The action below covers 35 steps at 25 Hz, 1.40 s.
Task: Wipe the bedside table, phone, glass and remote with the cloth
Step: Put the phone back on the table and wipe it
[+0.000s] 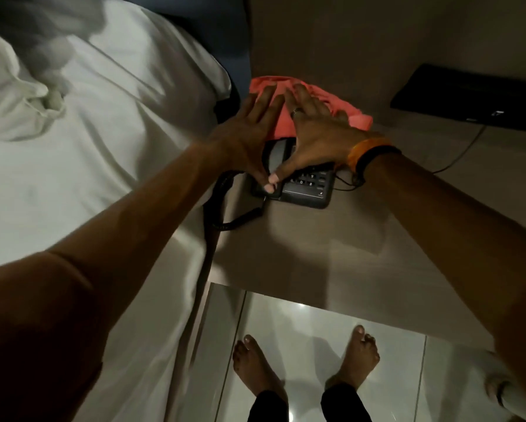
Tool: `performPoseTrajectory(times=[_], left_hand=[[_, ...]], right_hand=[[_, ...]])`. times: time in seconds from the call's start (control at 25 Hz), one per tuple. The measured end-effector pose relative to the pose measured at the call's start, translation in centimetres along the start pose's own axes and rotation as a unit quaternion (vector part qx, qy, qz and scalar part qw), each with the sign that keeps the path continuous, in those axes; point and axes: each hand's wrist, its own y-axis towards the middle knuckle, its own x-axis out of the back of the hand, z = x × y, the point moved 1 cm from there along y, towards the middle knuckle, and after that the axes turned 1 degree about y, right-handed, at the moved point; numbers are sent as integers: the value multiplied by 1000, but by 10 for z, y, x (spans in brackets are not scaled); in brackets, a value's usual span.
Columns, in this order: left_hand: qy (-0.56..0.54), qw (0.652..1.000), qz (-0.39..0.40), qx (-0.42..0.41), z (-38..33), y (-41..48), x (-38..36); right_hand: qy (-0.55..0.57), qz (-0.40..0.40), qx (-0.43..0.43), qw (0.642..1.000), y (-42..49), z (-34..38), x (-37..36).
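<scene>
Outstretched left hand and right hand lie flat, fingers straight (thumbs touching), over cloth and phone, its length pointing toward the wall.

The surface lies bare at 6 o'clock of the phone. Its coiled cord lies at 8 o'clock, the bed closes 9 o'clock, and a black box stands at 2 o'clock.

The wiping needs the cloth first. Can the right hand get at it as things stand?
Probably yes. The right hand lies with straight fingers on the pink cloth, which sits bunched at the far end of the phone. Nothing lies between them, and the left hand beside it blocks nothing.
</scene>
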Motion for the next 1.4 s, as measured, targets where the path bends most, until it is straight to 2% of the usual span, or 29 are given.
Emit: performPoseTrajectory(times=[0.12,0.24,0.32,0.44,0.56,0.64,0.76,0.84,0.92,0.96,1.08,1.12,1.16,1.2,1.28,1.4], left_hand=[[34,999,-34,-15,-30,10,-22],[16,998,-64,5,-44,6,-33],[-19,989,-147,-5,-53,-12,-46],[-17,951,-308,-26,-71,-45,-87],[4,930,-368,6,-91,-61,-123],[-1,925,-380,-11,-96,-65,-128],[-14,924,-379,-48,-103,-75,-112],[-48,924,-375,-63,-110,-70,-88],[-82,922,-373,-62,-111,-46,-56],[-92,932,-349,-46,-108,-31,-39],[-99,981,-163,24,-103,-3,-12],[-91,990,-99,32,-100,0,-15],[-84,994,-64,27,-98,0,-20],[-83,995,-55,20,-98,-1,-26],[-100,991,-84,11,-100,-5,-36],[-94,986,-134,-3,-104,-12,-47]], right_hand=[[-24,-1,-3,1000,-7,-22,-23],[-33,-90,-20,995,-17,-24,-41],[-30,-155,-11,987,-31,-25,-60],[-31,-263,26,964,-62,-21,-101],[-34,-328,40,943,-79,-9,-133],[-1,-321,54,946,-83,-7,-136],[88,-304,81,945,-93,-17,-124],[108,-333,44,936,-99,-27,-106],[105,-405,-2,908,-87,-44,-77],[111,-398,-34,910,-73,-55,-61],[124,-187,-72,972,-33,-79,-28],[92,-160,-68,980,-22,-81,-32],[49,-168,-67,982,-15,-80,-40],[12,-202,-67,977,-14,-78,-48],[4,-265,-71,962,-21,-78,-59],[24,-300,-36,953,-42,-75,-67]])
